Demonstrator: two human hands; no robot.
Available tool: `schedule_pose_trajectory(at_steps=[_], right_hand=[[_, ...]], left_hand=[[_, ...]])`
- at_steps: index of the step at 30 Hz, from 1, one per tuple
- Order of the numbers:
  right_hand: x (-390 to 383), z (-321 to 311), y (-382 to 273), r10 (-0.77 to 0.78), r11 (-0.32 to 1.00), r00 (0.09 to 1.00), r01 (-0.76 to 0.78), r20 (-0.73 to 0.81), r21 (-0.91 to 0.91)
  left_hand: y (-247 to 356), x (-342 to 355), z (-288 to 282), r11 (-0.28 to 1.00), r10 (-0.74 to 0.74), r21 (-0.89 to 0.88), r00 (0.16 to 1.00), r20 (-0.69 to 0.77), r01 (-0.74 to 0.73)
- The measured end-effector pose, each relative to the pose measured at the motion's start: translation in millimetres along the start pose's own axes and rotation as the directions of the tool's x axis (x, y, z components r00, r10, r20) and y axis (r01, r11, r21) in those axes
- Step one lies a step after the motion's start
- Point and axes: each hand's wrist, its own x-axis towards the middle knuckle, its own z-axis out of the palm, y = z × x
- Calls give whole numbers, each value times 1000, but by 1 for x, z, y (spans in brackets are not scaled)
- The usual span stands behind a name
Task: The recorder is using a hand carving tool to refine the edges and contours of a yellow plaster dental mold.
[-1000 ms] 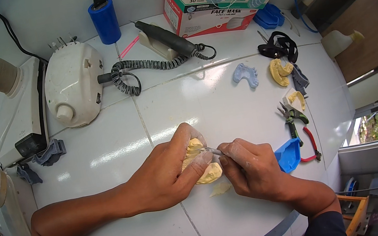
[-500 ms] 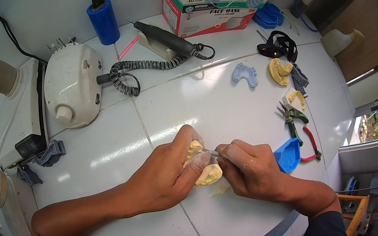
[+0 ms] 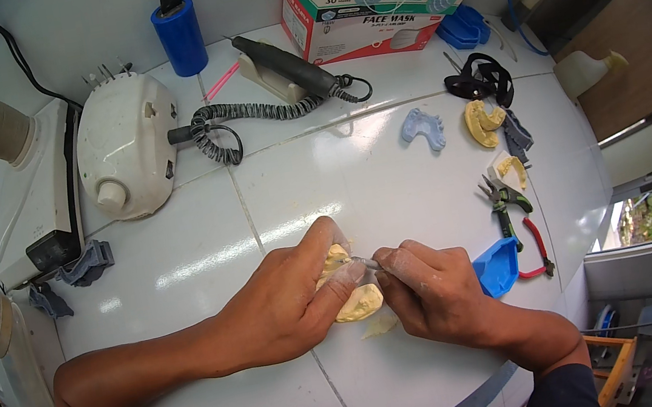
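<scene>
My left hand (image 3: 290, 296) is closed around a pale yellow plaster dental model (image 3: 357, 303), its thumb laid across the piece. Parts of the model show above and below the thumb; the rest is covered by the fingers. In my right hand (image 3: 432, 293) a thin metal hand tool (image 3: 370, 263) is pinched between thumb and forefinger. Its end reaches the model beside my left thumb; the exact tip is hidden. White dust coats the fingers of both hands. Pale yellow shavings (image 3: 381, 325) lie on the white tabletop under the model.
At the right are a blue plastic tray (image 3: 498, 268), pliers (image 3: 501, 200), red-handled cutters (image 3: 537, 250), a yellow model (image 3: 483, 124) and a light-blue dental impression (image 3: 423, 131). Behind stand a black handpiece (image 3: 286, 65) with coiled cord, its white control unit (image 3: 128, 146) and mask boxes (image 3: 371, 32).
</scene>
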Motion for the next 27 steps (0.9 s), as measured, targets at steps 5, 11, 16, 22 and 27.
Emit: schedule_pose_trajectory(at_steps=[5,11,16,22,27], right_hand=[[0,0,0,-1,1000,1000,1,3,2],[0,1,1,3,999,1000,-3,-18,42],[-1,1,3,-7,999,1000,8,-30,34],[1,0,1,-9,1000,1000,9,3,10],[0,0,0,-8,1000,1000,8,4,-4]], left_hand=[[3,0,-1,998,-49,-27,999,14,49],[6,0,-3,998,-68,-4,997,31,68],[4,2,1,1000,-19,-17,1000,3,19],[4,0,-1,1000,-1,-25,1000,11,1],[-1,0,1,1000,4,-14,1000,7,-3]])
